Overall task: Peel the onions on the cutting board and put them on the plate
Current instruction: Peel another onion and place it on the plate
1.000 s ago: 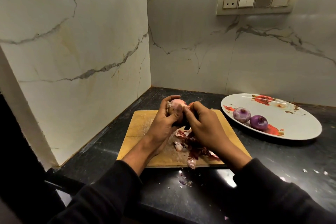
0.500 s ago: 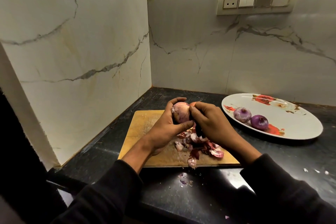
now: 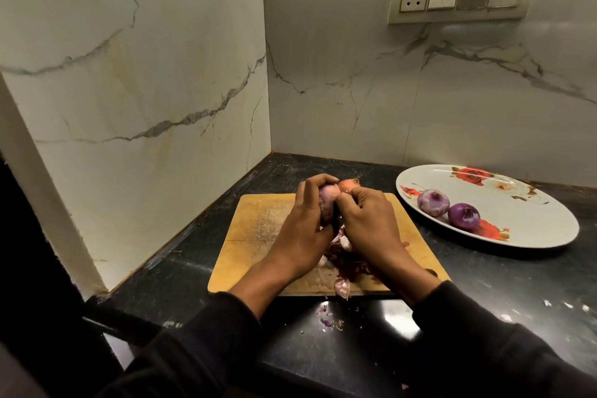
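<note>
Left hand fingers curled round onion above board, right hand pinching its top (skin hidden), two peeled onions on plate, peels on board.

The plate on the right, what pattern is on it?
White plate with red roses, seen in the head view.

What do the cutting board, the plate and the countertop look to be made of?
Cutting board: pale wood, matte, with scuffs and a seam. Plate: glossy white with printed red flowers, ceramic or melamine, cannot tell. Countertop: dark polished stone, probably granite, reflecting light.
</note>
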{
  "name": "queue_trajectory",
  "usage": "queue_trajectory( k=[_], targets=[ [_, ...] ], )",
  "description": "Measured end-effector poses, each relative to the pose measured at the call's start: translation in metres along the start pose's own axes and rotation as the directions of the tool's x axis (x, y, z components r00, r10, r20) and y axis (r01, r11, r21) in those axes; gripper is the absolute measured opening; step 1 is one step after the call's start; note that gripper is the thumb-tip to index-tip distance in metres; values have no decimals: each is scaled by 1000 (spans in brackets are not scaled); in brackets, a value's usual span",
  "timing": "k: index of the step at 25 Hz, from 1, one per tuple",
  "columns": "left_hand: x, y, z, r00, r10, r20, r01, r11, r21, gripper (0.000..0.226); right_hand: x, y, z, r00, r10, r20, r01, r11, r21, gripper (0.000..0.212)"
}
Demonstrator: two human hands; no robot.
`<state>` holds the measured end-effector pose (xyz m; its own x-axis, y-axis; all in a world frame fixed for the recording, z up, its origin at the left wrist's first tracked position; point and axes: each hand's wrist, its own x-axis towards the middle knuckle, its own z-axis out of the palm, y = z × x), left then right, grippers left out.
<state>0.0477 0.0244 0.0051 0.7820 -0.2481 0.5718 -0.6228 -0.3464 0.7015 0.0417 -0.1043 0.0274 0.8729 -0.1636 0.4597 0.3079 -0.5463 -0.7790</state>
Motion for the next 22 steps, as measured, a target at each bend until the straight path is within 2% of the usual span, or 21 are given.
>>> queue_trajectory(
  k=[4,6,7,9,11,12,15,18,20,22],
  targets=[
    [-3,2,3,988,145,-55,-128,963,236,59,-2,-1,1,999,-29,-42,27,998,-52,36],
    [-2,-1,3,990,132,-57,-114,962,249,61,0,1,-1,1000,-20,-10,20,999,-34,34],
    [-1,-1,2,995,86,-43,-78,982,171,64,1,2,-2,999,-28,23,28,999,-23,33],
    [1,1,-3,1000,-11,2,11,992,-124,68,3,5,-4,995,-79,64,81,996,-31,30],
    [4,5,-7,994,-105,30,108,908,-406,62,4,6,-6,989,-140,57,142,990,-27,27],
    [4,6,-9,987,-159,28,153,863,-482,55,3,6,-7,983,-180,41,182,983,-40,23],
    [6,8,-10,966,-257,28,235,825,-515,48,1,5,-8,956,-292,-29,285,948,-141,8],
    [6,8,-9,957,-283,56,270,808,-523,48,1,9,-10,935,-351,-59,340,929,-144,4],
    [7,6,-10,961,-272,45,255,815,-520,47,1,10,-9,952,-302,-54,297,952,-81,11],
    [6,6,-10,968,-247,46,236,831,-504,46,2,6,-10,991,-128,-40,132,983,125,25]
  ],
)
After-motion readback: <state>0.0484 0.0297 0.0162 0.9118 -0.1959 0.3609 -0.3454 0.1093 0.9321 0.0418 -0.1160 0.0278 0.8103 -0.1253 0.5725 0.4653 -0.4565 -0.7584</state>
